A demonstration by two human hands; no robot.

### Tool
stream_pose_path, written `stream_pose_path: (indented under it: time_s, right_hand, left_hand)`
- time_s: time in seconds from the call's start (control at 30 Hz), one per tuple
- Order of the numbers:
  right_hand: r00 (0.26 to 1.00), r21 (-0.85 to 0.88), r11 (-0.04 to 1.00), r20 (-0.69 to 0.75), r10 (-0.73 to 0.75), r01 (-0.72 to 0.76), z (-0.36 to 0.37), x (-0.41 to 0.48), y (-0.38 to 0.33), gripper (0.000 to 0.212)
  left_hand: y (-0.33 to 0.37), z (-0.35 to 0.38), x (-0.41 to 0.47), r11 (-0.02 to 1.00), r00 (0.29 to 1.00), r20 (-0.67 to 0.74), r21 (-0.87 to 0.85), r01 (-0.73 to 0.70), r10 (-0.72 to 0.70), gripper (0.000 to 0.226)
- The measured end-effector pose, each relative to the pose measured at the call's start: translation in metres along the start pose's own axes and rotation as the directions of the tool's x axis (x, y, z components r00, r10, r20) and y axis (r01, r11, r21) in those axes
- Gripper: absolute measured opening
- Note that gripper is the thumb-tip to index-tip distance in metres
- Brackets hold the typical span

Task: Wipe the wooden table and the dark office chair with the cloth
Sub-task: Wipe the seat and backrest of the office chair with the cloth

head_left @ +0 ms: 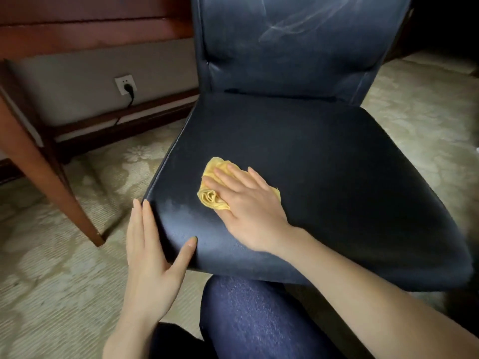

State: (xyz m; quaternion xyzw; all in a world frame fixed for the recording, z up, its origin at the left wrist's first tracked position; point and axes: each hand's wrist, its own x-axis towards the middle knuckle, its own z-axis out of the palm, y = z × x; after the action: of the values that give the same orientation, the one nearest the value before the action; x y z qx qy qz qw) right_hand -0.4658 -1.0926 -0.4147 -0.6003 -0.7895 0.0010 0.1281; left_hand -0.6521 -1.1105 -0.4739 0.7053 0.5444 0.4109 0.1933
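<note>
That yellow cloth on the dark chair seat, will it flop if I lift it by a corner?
Likely floppy: the crumpled yellow cloth bunches in soft folds under the right hand. Probably light, as flat fingers pin it. It may slide on the smooth dark chair seat.

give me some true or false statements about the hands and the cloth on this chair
1. The right hand presses the yellow cloth onto the chair seat with straight fingers. True.
2. The left hand holds a second cloth. False: it holds nothing and rests on the seat's front corner, thumb on top.
3. The cloth lies on the backrest. False: it lies on the seat; the backrest shows only pale streaks.
4. A plug sits in the wall socket. True.
</note>
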Motion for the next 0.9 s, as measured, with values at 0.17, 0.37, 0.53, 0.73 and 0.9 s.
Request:
stream_pose_path:
  time_s: [0.17,0.37,0.53,0.73,0.9]
  right_hand:
    - [0.974,0.037,0.985,0.149,-0.173,0.169,0.008,0.076,-0.026,0.047]
    - [0.893,-0.06,0.915,0.253,-0.373,0.4,0.015,0.128,-0.054,0.043]
    - [0.751,-0.054,0.763,0.236,-0.617,0.644,0.014,0.106,-0.052,0.041]
    - [0.556,-0.08,0.558,0.283,-0.782,0.826,0.003,0.05,-0.029,0.038]
    - [0.413,-0.123,0.399,0.408,-0.814,0.909,-0.014,0.001,0.005,0.03]
  left_hand:
    - [-0.017,-0.012,0.0,0.987,0.998,0.06,-0.158,0.038,-0.029,0.107]
    - [-0.032,-0.019,-0.008,0.997,0.994,0.081,-0.033,0.075,-0.072,0.105]
    - [-0.042,-0.026,-0.016,0.968,0.971,0.012,0.074,0.239,-0.241,0.087]
    - [-0.022,-0.036,-0.008,0.967,0.964,-0.076,0.02,0.256,-0.254,0.067]
    - [0.008,-0.025,0.007,0.987,0.984,-0.076,-0.026,0.16,-0.161,0.061]
